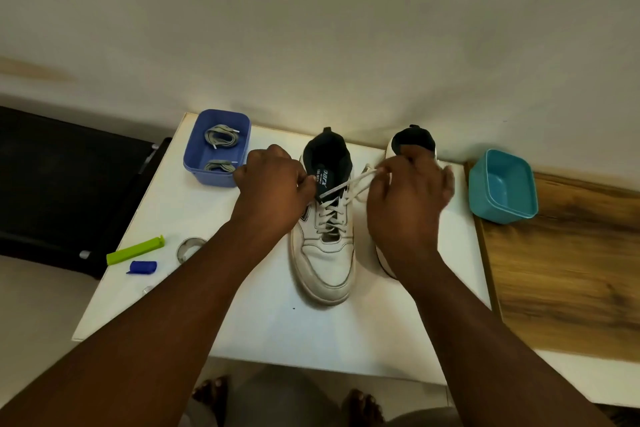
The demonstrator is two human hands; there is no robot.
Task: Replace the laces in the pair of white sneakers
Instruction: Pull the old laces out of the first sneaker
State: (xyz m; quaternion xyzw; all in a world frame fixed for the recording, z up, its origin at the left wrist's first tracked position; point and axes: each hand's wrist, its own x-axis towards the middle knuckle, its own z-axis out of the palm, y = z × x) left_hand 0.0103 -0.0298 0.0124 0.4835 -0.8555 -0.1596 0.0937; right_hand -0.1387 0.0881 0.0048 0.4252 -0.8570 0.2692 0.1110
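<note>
Two white sneakers stand side by side on the white table (263, 326), toes towards me. The left sneaker (325, 260) carries a white lace (332, 210) crossed through its eyelets. My left hand (273, 184) grips the sneaker's collar at its left side. My right hand (408, 198) pinches a free end of the white lace, pulled taut up and to the right. It hides most of the right sneaker (414, 139), of which only the dark heel opening shows. Two bundles of grey laces (221, 137) lie in the blue tub (197, 163) at the back left.
An empty teal tub (502, 187) sits on the wooden surface (568, 274) to the right. A green clip (135, 250), a small blue cap (142, 267) and a metal ring (188, 248) lie on the table's left part. A dark chair (62, 184) stands left. The wall is just behind.
</note>
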